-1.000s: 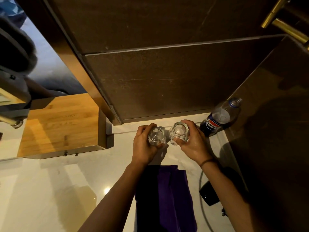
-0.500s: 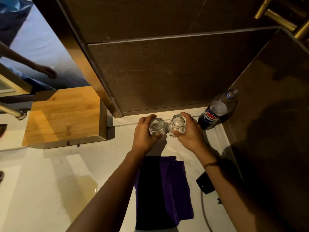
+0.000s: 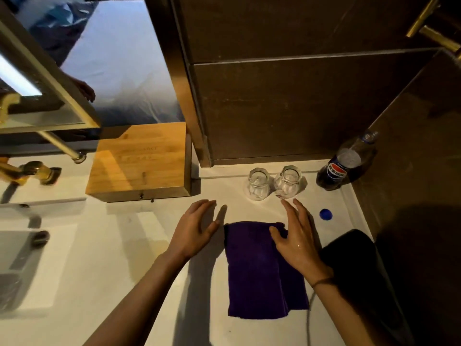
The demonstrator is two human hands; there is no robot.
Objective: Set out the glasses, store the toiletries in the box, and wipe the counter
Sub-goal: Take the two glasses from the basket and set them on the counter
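Two clear faceted glasses stand side by side on the white counter (image 3: 139, 255) near the back wall, the left glass (image 3: 258, 184) touching or nearly touching the right glass (image 3: 288, 181). My left hand (image 3: 194, 228) hovers open in front of them, left of a folded purple cloth (image 3: 264, 268). My right hand (image 3: 296, 238) is open too, its palm over the cloth's right top corner, fingertips just short of the right glass. A closed wooden box (image 3: 139, 162) sits at the back left against the mirror.
A cola bottle (image 3: 345, 164) stands in the back right corner, with a blue bottle cap (image 3: 325, 214) lying in front of it. A black object (image 3: 354, 265) with a cable rests at the right wall. A brass tap (image 3: 27, 172) and a sink (image 3: 22, 265) lie left.
Both hands have let go of the glasses and drawn back toward me. The glasses now stand free on the counter. The camera has tilted, showing more of the counter.
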